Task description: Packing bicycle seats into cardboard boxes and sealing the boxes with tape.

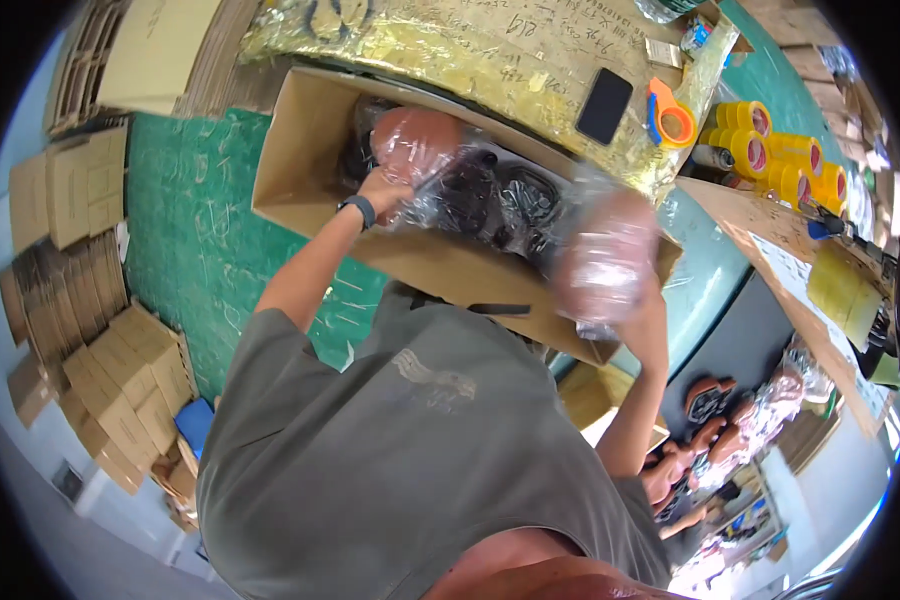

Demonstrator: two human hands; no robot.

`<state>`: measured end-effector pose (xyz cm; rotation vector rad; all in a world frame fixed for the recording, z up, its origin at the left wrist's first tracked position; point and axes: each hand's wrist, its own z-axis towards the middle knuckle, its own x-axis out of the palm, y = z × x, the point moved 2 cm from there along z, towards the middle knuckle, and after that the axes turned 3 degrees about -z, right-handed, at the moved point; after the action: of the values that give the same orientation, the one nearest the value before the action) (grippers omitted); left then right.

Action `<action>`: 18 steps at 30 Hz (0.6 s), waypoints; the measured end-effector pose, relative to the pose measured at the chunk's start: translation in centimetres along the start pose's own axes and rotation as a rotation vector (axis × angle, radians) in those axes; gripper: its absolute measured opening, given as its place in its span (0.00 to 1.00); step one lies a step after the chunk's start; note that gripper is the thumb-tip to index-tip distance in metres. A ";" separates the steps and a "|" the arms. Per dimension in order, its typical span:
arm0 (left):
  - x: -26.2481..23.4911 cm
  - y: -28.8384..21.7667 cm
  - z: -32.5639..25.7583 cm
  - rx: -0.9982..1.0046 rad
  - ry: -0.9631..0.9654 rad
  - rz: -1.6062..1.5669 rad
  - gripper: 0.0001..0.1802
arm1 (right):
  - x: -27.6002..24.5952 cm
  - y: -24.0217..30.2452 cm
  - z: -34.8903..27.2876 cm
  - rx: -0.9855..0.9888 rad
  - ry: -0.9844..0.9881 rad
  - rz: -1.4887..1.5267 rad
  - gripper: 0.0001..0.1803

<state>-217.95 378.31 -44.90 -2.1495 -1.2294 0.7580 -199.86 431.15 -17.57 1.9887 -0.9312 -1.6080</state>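
A long open cardboard box (pixel 420 262) lies in front of me. Inside it are several black parts (pixel 515 205) in clear plastic; what they are cannot be made out. My left hand (pixel 388 192), with a dark band on its wrist, grips the lower edge of a rounded reddish-brown piece (pixel 417 138) wrapped in clear plastic, at the box's left part. My right hand (pixel 647 308) is closed on a second plastic-wrapped reddish-brown piece (pixel 612 245) over the box's right end. That piece is smeared by motion, and it hides some of the fingers.
Beyond the box, a tape-covered board (pixel 510 60) bears a black phone (pixel 605 106) and an orange tape dispenser (pixel 672 115). Yellow tape rolls (pixel 770 150) sit at the right. Flattened cartons (pixel 160 50) and stacked boxes (pixel 125 385) stand left. More brown pieces (pixel 705 440) lie lower right.
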 end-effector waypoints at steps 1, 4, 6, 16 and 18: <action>-2.2 1.8 2.7 -0.012 0.038 0.003 0.22 | 3.1 2.2 3.2 0.044 0.100 -0.159 0.36; -4.9 6.4 8.4 -0.041 -0.134 0.095 0.39 | 16.0 2.6 13.7 -0.375 0.190 -0.518 0.25; -8.5 12.1 10.1 -0.027 -0.090 -0.043 0.42 | 28.4 2.6 20.3 -0.661 0.280 -0.596 0.17; -5.9 17.4 13.9 0.204 -0.159 -0.144 0.71 | 48.7 0.0 28.9 -0.853 0.432 -0.660 0.20; -2.4 15.4 14.7 0.423 -0.285 0.396 0.66 | 47.1 -1.4 25.2 -0.332 0.152 -0.402 0.27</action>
<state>-220.33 372.13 -65.26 -1.9861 -0.6810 1.3946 -218.79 400.43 -57.06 2.1042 -0.1927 -1.6505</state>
